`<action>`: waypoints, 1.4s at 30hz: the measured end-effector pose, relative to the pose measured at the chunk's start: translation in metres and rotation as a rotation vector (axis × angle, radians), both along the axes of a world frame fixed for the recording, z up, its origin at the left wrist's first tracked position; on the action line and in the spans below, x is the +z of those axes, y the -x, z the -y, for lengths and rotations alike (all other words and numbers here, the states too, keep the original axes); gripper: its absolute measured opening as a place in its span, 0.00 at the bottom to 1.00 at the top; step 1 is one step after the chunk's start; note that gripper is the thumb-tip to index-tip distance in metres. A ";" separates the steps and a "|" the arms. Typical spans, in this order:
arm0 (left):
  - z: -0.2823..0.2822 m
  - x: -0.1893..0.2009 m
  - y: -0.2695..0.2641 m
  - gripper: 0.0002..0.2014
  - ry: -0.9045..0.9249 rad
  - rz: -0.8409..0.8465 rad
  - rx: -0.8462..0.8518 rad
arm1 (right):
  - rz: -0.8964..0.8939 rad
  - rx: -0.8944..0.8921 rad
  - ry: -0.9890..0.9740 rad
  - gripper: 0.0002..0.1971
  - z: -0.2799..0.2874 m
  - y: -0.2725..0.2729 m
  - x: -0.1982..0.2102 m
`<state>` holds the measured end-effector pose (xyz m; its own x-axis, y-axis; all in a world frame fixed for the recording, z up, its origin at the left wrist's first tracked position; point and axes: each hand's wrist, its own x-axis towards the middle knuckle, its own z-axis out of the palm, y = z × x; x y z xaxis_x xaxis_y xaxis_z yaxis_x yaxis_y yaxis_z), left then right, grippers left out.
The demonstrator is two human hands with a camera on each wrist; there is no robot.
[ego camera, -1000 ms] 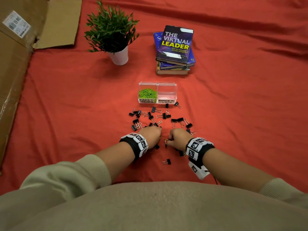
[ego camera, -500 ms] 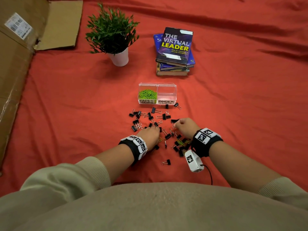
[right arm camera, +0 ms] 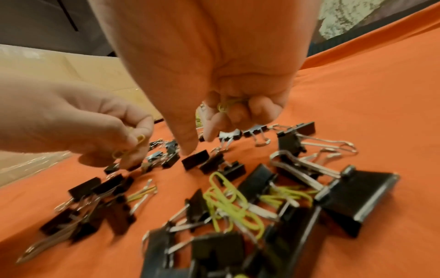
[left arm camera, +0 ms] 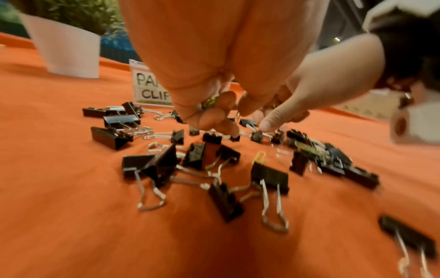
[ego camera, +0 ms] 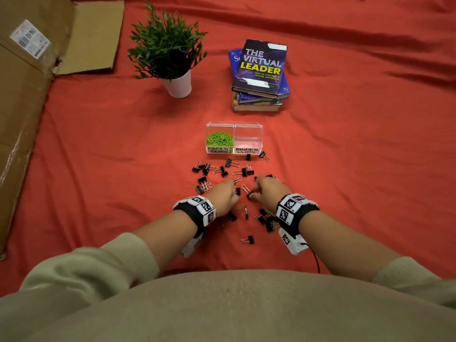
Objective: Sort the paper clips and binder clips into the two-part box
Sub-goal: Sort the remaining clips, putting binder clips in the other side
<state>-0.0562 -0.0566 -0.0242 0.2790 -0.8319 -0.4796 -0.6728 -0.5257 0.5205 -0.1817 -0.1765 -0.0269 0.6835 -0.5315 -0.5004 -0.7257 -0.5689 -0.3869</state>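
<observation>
1. Head view shows the two-part box [ego camera: 234, 138] sitting just beyond the scatter, labels toward the person: its left half is heaped with green paper clips [ego camera: 219, 138], its right half, marked for binder clips, looks bare. I judge the paper-clip half of the job is nearly done and the binder clips are not yet started.
2. Black binder clips [ego camera: 223, 170] lie strewn on the red cloth [ego camera: 345, 169] between the box and the wrists, with a few green paper clips [right arm camera: 226, 205] tangled among them near the right wrist, so picking must be selective.
3. Left hand [ego camera: 223, 196] hangs over the pile with fingers curled; the right wrist view shows green paper clips [right arm camera: 129, 149] pinched at its fingertips [right arm camera: 142, 129], seemingly hoarded to save trips.
4. Right hand [ego camera: 267, 191] is likewise clenched around a green loop [right arm camera: 223, 107] in its palm, while its thumb and forefinger reach down beside a binder clip [right arm camera: 195, 159]; I cannot tell whether they touch it.
5. Farther out stand a potted plant [ego camera: 170, 50], a stack of books [ego camera: 260, 75] and flattened cardboard [ego camera: 29, 82], all well apart from the work.
</observation>
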 end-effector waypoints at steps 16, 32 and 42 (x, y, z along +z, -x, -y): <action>0.011 0.000 0.010 0.11 -0.114 -0.005 -0.090 | -0.236 0.300 0.113 0.10 -0.004 0.036 0.009; 0.003 0.002 0.025 0.13 -0.128 0.203 -0.273 | 0.237 -0.339 -0.372 0.04 0.008 0.021 0.013; 0.013 0.003 0.018 0.01 0.022 -0.103 -0.022 | 0.413 -0.781 -0.964 0.11 0.035 0.055 0.032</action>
